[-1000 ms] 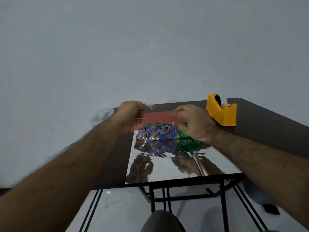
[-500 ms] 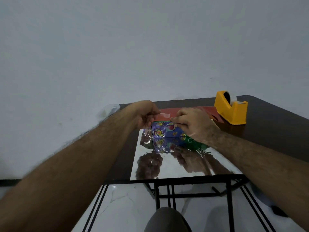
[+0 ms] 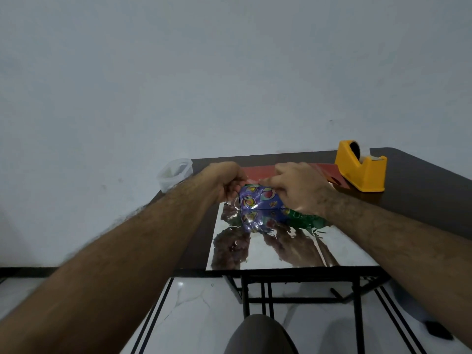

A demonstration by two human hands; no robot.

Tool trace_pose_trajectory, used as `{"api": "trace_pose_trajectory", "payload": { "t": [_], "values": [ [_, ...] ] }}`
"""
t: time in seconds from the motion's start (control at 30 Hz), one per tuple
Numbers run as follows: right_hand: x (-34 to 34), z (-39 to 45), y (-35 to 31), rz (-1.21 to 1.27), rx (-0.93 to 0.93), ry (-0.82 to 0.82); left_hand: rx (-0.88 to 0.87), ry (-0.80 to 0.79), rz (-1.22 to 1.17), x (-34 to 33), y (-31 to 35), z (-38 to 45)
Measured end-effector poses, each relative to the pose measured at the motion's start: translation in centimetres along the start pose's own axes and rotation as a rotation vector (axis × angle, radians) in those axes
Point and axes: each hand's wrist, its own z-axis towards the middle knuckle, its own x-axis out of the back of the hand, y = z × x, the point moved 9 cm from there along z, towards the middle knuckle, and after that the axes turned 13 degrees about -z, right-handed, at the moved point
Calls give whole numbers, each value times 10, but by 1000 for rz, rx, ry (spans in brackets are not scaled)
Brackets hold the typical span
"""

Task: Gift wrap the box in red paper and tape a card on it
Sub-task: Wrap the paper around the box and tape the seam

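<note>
Two hands meet over the box [image 3: 258,198]: the left hand [image 3: 224,181] pinches the red paper [image 3: 258,171], the right hand [image 3: 298,186] curls over its edge, fingertips hidden. Glossy patterned box sits on mirror-silver sheet [image 3: 268,249]; yellow plastic tape dispenser [image 3: 361,169] beyond.

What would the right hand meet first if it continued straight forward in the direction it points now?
Probably the red paper: the right hand rests on the box, fingers aimed away from the person toward the raised sheet just beyond them. Depth is unclear; they may already touch it.
</note>
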Motion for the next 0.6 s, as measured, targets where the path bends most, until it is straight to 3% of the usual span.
{"api": "trace_pose_trajectory", "payload": {
  "t": [0.2,0.43,0.6],
  "values": [
    [-6,10,3,24,-14,-103,-162,104,119,3,13,-5],
    [-8,10,5,62,-30,-145,-376,237,619,-5,49,-27],
    [-9,10,6,95,-50,-138,-484,254,690,-2,64,-29]
  ]
}}
